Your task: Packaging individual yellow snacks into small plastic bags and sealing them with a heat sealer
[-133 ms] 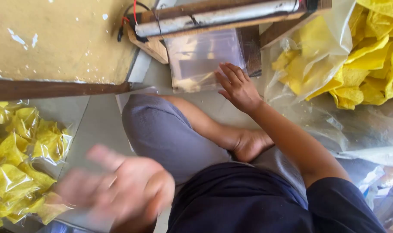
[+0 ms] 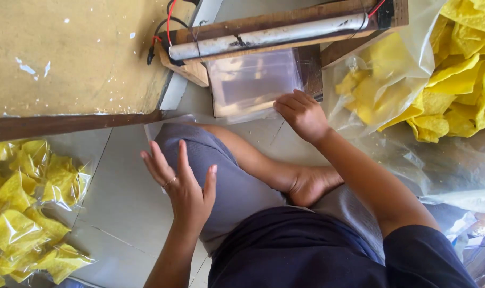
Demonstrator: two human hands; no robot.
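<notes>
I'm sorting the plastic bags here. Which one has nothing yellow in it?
The clear flat bag under the sealer bar, touched by the right hand; the others hold yellow pieces.

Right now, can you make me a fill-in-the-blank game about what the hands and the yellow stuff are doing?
1. The right hand rests on a clear plastic ____ under the wooden sealer.
2. The left hand is open and holds ____.
3. The chips in the big bag are coloured ____.
4. The small sealed packets lie on the person's ____ side.

Missing words: bag; nothing; yellow; left
</notes>
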